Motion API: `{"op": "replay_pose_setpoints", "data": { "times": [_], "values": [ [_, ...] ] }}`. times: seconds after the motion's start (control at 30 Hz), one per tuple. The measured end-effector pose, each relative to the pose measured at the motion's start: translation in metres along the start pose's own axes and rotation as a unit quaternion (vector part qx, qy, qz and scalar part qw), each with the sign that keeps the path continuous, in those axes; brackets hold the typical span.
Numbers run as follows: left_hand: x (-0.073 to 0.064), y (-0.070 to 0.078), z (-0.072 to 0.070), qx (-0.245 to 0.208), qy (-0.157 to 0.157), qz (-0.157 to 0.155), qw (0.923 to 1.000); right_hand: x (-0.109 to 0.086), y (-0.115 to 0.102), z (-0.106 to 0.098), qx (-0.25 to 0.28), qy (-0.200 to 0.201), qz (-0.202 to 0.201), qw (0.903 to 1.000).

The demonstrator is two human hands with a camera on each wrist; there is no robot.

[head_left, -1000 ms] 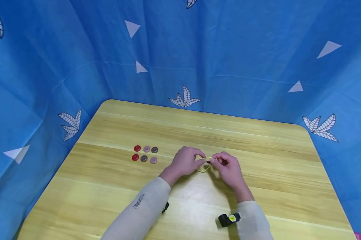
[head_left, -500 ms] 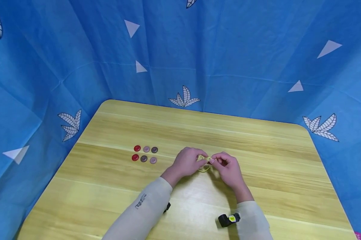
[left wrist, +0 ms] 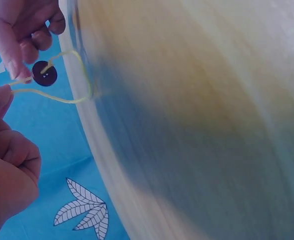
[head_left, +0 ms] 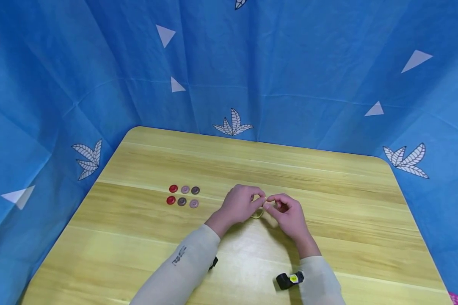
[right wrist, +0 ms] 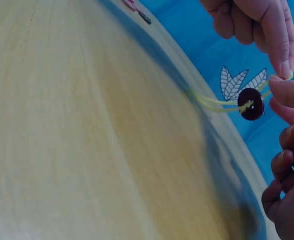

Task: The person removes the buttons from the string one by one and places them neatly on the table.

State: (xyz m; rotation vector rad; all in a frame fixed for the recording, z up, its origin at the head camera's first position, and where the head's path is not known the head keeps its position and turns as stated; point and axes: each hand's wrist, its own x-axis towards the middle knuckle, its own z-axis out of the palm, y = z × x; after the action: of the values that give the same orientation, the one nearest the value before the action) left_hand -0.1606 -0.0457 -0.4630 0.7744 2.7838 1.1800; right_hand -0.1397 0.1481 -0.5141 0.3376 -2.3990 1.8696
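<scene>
A dark brown button (left wrist: 44,73) hangs between the two hands, with a yellow cord (left wrist: 62,99) running through its holes and looping below. In the head view my left hand (head_left: 239,203) pinches the cord between thumb and index finger. My right hand (head_left: 288,212) meets it from the other side, thumb and index fingertips at the cord close by the button. The right wrist view has the button (right wrist: 250,104) just beneath the meeting fingertips, with two strands of the yellow cord (right wrist: 216,106) trailing off. Fingers hide the button in the head view.
Left of the hands, two rows of buttons lie on the wooden table (head_left: 137,237): red buttons (head_left: 170,200), pinkish buttons (head_left: 194,203) and grey-brown buttons (head_left: 181,201). A blue curtain (head_left: 221,55) with white leaf and triangle prints surrounds the table's far and side edges.
My left hand has shifted slightly right, bringing its fingertips up against the right hand's. The cord stretch and dark button seen between them earlier are now mostly covered in the head view.
</scene>
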Motion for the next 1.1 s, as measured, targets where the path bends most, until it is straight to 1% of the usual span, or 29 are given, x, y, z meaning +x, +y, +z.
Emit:
{"op": "replay_pose_setpoints", "data": {
  "times": [0.1, 0.2, 0.23, 0.3, 0.43, 0.6, 0.67, 0.8, 0.93, 1.1],
  "values": [
    [0.0, 0.001, -0.001, -0.002, 0.002, -0.001, 1.0, -0.001, 0.0, 0.0, -0.067, 0.0, 0.017, 0.9976],
    [0.001, 0.002, -0.002, -0.003, 0.004, -0.001, 1.0, 0.0, 0.0, 0.001, -0.141, -0.007, 0.031, 0.9895],
    [0.001, 0.002, -0.002, -0.003, 0.005, -0.002, 1.0, 0.001, 0.0, 0.002, -0.157, -0.009, 0.032, 0.9871],
    [0.002, 0.002, -0.002, -0.002, 0.007, 0.0, 1.0, 0.001, 0.0, 0.003, -0.172, -0.011, 0.035, 0.9844],
    [0.002, 0.002, -0.001, -0.004, 0.011, 0.001, 0.9999, 0.003, 0.001, 0.004, -0.158, 0.001, 0.038, 0.9867],
    [0.001, 0.002, -0.001, -0.017, 0.01, -0.016, 0.9997, 0.004, 0.001, 0.005, -0.121, 0.03, 0.043, 0.9913],
    [0.0, 0.002, -0.002, -0.022, 0.01, -0.02, 0.9995, 0.004, 0.001, 0.006, -0.119, 0.028, 0.046, 0.9914],
    [0.0, 0.002, -0.002, -0.029, 0.012, -0.019, 0.9993, 0.003, 0.001, 0.008, -0.134, 0.007, 0.05, 0.9897],
    [0.001, 0.001, -0.002, -0.026, 0.014, -0.017, 0.9994, 0.003, -0.001, 0.01, -0.136, 0.008, 0.03, 0.9902],
    [0.001, 0.0, -0.002, -0.022, 0.019, -0.013, 0.9995, 0.004, -0.001, 0.012, -0.139, 0.005, -0.012, 0.9902]
  ]
}}
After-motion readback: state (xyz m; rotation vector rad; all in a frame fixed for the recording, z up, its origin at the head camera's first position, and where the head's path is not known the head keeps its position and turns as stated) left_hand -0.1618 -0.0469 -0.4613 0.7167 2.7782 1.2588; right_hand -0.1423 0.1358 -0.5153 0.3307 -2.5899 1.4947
